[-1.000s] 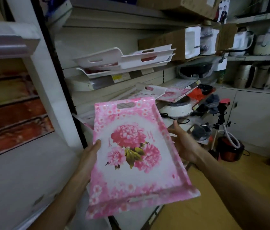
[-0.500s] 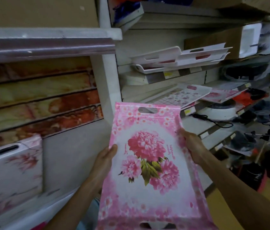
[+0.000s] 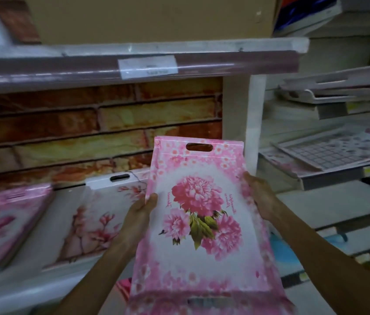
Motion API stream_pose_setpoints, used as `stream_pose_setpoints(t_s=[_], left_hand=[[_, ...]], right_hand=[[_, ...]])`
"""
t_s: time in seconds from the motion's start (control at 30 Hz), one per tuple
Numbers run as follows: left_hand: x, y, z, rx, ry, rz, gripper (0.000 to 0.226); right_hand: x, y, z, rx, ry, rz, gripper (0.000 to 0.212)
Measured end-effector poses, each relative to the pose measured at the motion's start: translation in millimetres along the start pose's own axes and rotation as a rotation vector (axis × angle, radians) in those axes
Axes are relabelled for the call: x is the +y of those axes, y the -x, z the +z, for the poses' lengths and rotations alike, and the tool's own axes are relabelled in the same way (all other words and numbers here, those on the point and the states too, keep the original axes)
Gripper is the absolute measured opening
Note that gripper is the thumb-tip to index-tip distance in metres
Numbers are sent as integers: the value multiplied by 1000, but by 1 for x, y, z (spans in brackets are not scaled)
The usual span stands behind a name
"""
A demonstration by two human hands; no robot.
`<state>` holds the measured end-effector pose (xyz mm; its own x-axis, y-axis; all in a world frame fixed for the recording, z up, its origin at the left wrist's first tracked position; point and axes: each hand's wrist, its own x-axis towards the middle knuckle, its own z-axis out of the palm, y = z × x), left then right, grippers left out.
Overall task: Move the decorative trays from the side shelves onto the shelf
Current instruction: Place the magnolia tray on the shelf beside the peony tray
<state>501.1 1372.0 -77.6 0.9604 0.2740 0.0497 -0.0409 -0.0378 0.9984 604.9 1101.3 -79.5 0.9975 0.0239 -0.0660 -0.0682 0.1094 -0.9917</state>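
shelf label (image 3: 148, 66) text blurred, pink tray (image 3: 202, 223) bottom edge cropped

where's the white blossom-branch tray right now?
Head view, lower left of centre: the white blossom-branch tray leans on the shelf against the brick-pattern backing, between the pink tray at far left and the held pink peony tray.

2 bare forearms, no sleeves, left hand (image 3: 142, 209) and right hand (image 3: 260, 196) ungloved

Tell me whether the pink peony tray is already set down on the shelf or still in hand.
In hand: the left hand and right hand grip the sides of the pink peony tray, held tilted before the shelf.
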Motion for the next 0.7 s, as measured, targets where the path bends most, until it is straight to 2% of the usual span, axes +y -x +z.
stream_pose_setpoints(t_s=[0.2, 0.3, 0.4, 0.53, 0.7], left_hand=[[2, -9, -66, 90, 18, 32, 26], [6, -15, -97, 50, 28, 43, 17], [7, -26, -124, 51, 2, 64, 32], [11, -48, -154, 147, -54, 130, 29], [21, -75, -182, 240, -11, 137, 33]], right_hand=[[-7, -18, 80, -135, 44, -10, 38], [-8, -31, 111, -104, 33, -17, 36], [-12, -40, 140, -68, 20, -43, 27], [-15, -53, 175, -51, 3, -70, 26], [-1, -56, 205, -126, 62, -115, 19]])
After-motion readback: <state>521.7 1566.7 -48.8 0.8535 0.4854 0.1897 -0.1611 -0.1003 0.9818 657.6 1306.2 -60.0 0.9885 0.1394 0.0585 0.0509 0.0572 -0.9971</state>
